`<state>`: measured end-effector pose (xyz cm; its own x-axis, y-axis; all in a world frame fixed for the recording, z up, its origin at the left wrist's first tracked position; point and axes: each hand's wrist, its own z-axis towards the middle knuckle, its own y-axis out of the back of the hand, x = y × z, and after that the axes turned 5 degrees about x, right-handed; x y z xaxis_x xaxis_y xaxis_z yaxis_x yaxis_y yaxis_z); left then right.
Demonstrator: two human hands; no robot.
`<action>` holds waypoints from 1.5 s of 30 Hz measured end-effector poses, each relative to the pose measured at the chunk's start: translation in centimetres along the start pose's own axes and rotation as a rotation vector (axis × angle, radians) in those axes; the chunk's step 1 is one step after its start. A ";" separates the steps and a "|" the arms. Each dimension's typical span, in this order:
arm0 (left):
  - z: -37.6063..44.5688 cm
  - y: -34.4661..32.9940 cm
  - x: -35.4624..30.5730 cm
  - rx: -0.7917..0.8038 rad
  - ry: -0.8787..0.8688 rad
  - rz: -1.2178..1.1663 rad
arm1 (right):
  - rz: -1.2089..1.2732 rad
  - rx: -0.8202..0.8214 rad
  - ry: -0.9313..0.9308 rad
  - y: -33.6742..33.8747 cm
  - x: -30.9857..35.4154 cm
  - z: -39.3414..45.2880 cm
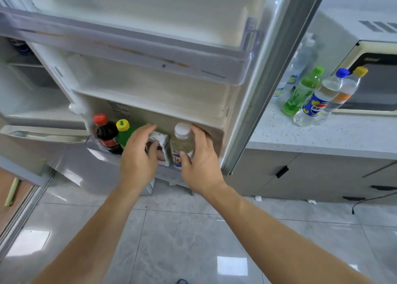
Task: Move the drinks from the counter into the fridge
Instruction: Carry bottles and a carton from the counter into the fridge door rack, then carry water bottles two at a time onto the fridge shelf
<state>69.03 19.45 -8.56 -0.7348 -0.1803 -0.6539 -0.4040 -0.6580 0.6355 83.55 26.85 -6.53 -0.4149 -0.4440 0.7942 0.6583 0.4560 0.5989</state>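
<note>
1. The landmark is the lowest door shelf [101, 152] of the open fridge; everything below is placed from it.
2. Four drinks stand in that shelf. From its left end: a dark cola bottle [107, 135] with a red cap, a green bottle [124, 133] with a yellow cap, a carton [160, 148], and a pale bottle [182, 144] with a white cap at the right end.
3. The left hand [137, 154] has its fingers curled over the carton's top and its thumb on the carton's front, holding it in the shelf.
4. The right hand [202, 157] wraps its fingers round the pale bottle, thumb on the label, fingers behind it. The bottle stands upright, just beside the carton; I cannot tell whether its base is fully seated.
5. Done so far, as I judge it: two drinks stowed, two more being set down now.
6. Left to do: well to the right of the shelf, past the door's edge, the counter [300, 137] carries more drinks in front of a microwave [376, 83]: a green tea bottle [303, 92], a Pepsi bottle [318, 101] with a blue cap, an orange-banded bottle [345, 92] with a yellow cap, and a clear bottle [298, 68] behind them; there may be another, blurred.
7. The door shelves above the lowest one hold nothing visible, so room remains.
</note>
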 end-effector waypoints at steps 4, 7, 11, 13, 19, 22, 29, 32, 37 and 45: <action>-2.6 -1.5 -1.1 -0.162 0.013 -0.151 | 0.035 -0.028 0.194 1.6 -0.4 -1.8; -4.0 -2.7 -2.8 -0.263 0.035 -0.235 | 0.056 -0.078 0.257 3.3 -1.7 -3.3; -5.1 -4.7 -6.4 -0.328 0.051 -0.301 | 0.130 -0.171 0.266 6.6 -4.6 -5.1; -5.5 -6.2 -8.9 -0.329 0.035 -0.335 | 0.154 -0.230 0.230 8.8 -6.3 -5.9; -6.9 -12.9 -16.7 -0.208 0.069 -0.403 | 0.225 -0.329 0.079 16.1 -12.7 -8.3; -7.6 -16.2 -19.6 -0.156 0.054 -0.411 | 0.250 -0.364 0.007 19.4 -16.3 -9.7; -8.5 -21.2 -23.1 -0.071 0.148 -0.405 | 0.255 -0.374 -0.157 24.0 -23.3 -10.7; -7.8 -22.3 -23.7 -0.038 0.247 -0.421 | 0.267 -0.333 -0.222 24.4 -24.8 -9.4; -3.7 -23.8 -23.8 -0.032 0.318 -0.435 | 0.293 -0.297 -0.208 24.5 -25.0 -4.8; 6.2 -27.2 -23.1 0.011 0.506 -0.482 | 0.180 -0.215 -0.147 26.6 -24.3 4.8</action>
<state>93.69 46.04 -8.20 -0.1288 -0.1902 -0.9733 -0.6291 -0.7430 0.2285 108.12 53.44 -9.43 -0.3554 -0.2477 0.9013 0.8409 0.3363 0.4241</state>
